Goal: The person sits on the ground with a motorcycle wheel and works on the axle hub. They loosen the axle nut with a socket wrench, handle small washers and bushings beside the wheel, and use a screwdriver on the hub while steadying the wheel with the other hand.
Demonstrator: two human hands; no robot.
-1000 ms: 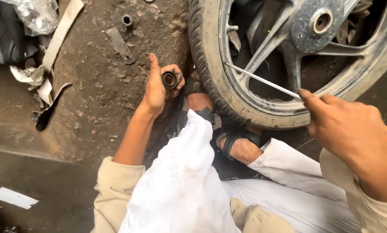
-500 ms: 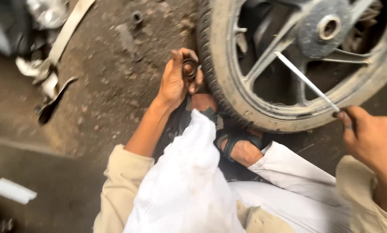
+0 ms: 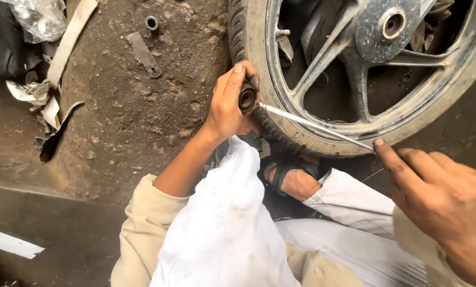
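Fingers of the left hand (image 3: 228, 103) pinch a small dark metal ring (image 3: 247, 98); the right hand (image 3: 440, 199) grips a thin silver rod (image 3: 315, 126), tip at that ring.

Soft even daylight, faint shadows, sharp centre, slight blur at right edge.

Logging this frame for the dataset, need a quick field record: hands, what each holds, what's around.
left hand: grips a small dark ring-shaped part
right hand: holds a thin metal rod, tip at the ring's opening
wheel: lies on the ground beside the ring, tyre on, hub visible
foot: sandal by the tyre
ground: dirt, with a flat metal strip and a small ring
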